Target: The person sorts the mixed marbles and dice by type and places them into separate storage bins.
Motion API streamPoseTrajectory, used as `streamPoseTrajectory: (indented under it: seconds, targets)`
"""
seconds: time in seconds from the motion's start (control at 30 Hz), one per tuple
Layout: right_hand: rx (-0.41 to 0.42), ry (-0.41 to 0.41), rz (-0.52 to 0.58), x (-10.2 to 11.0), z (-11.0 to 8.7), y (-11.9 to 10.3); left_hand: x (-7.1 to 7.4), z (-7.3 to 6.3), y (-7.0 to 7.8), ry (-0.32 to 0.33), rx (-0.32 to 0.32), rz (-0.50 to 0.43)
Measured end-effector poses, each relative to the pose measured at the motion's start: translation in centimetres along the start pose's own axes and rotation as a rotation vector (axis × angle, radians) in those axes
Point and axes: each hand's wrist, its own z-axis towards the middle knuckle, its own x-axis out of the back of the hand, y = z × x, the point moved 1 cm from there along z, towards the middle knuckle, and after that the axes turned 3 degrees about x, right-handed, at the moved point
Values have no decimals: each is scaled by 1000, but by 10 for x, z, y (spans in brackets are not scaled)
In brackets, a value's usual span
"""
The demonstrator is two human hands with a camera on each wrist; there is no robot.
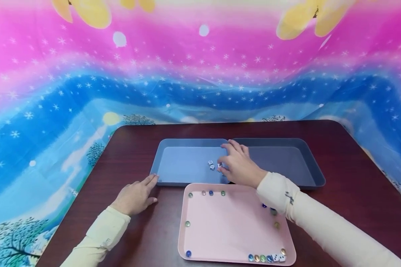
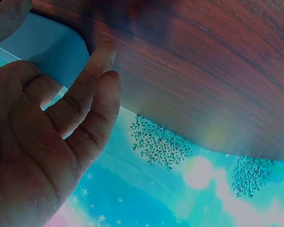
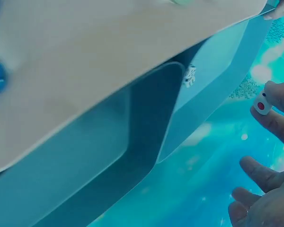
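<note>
Over the right end of the blue tray, my right hand pinches a white die between thumb and index finger, its other fingers spread. A red pip shows on that die in the right wrist view. Two more dice sit together on the blue tray, just left of the hand. My left hand has its fingers extended, the fingertips touching the blue tray's front left corner; it holds nothing. In the left wrist view the palm and loosely bent fingers show beside the tray's corner.
A pink tray stands in front, with several glass marbles along its edges and two dice at its front right corner. A dark grey tray adjoins the blue one on the right. Patterned cloth hangs behind the wooden table.
</note>
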Motion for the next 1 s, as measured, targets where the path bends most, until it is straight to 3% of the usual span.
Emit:
streamPoseTrajectory:
  seconds: [0.27,0.47,0.73,1.0]
  targets:
    - [-7,-64,-6,-15,29,-9,-2,0,-1,-15,20,-2]
    - [-56,-132,-24,-21,32,-6,-1,1,-2,-16,22,5]
    - [-103,-57,-8,-6,3,9,4,2,1,-2,6,13]
    - [-150,-23,5,5,-35,23,3,1,-1,-46,19,-13]
